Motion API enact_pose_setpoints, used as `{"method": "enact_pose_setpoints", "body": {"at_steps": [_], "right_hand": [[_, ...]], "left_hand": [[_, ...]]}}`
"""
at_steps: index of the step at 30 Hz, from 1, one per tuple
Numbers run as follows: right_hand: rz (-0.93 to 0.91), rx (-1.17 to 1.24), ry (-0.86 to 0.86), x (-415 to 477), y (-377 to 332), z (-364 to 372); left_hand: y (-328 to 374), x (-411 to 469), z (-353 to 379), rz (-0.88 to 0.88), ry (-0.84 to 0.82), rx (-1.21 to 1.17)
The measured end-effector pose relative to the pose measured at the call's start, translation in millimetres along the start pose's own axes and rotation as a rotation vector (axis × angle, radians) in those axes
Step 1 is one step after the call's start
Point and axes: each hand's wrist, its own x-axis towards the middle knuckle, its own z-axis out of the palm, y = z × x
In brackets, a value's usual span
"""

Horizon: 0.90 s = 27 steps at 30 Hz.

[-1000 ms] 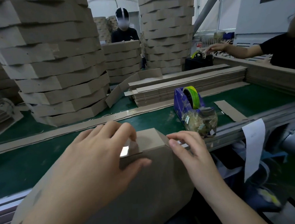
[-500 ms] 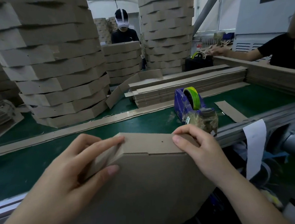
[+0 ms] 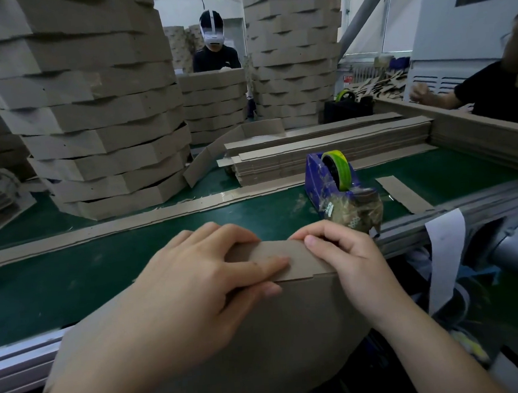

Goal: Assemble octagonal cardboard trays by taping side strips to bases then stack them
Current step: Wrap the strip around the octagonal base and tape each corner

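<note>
A brown octagonal cardboard tray (image 3: 280, 328) stands tilted against the near edge of the green table, its base facing me. My left hand (image 3: 194, 291) grips the tray's upper edge, fingers curled over the side strip (image 3: 290, 257) and thumb lying along it. My right hand (image 3: 346, 260) pinches the same strip at its right end, thumb on the near face. A purple tape dispenser (image 3: 330, 178) with a yellow-green roll stands just beyond my right hand.
Tall stacks of finished trays (image 3: 96, 116) fill the back left and centre. A pile of flat side strips (image 3: 325, 150) lies behind the dispenser. A long strip (image 3: 130, 225) crosses the table. One person stands at the back, another sits at the right.
The tray has turned in my hands. Both hands have closed in on one side panel at its top edge, my left thumb now along the strip.
</note>
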Motion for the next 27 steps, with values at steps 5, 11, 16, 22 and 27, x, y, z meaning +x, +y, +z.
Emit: {"method": "enact_pose_setpoints", "body": {"at_steps": [5,11,16,22,27], "right_hand": [[0.016,-0.080,0.248,18.5,7.9,-16.7],[0.284,-0.438,0.601,73.7,27.7,-82.5],[0.565,-0.322,0.465,103.2,33.5,-90.3],[0.671,-0.068,0.437,109.9,22.9,-96.7],[0.726,0.000,0.451,113.9,21.5,-100.6]], "left_hand": [[-2.7,-0.9,0.4,0.002,0.017,0.018],[-2.7,-2.4,1.1,-0.003,0.018,0.001],[-3.7,-2.3,0.5,-0.001,0.019,-0.003],[-4.8,-3.1,0.6,-0.006,0.033,-0.010],[-5.6,-2.6,1.8,-0.006,0.028,-0.014]]}}
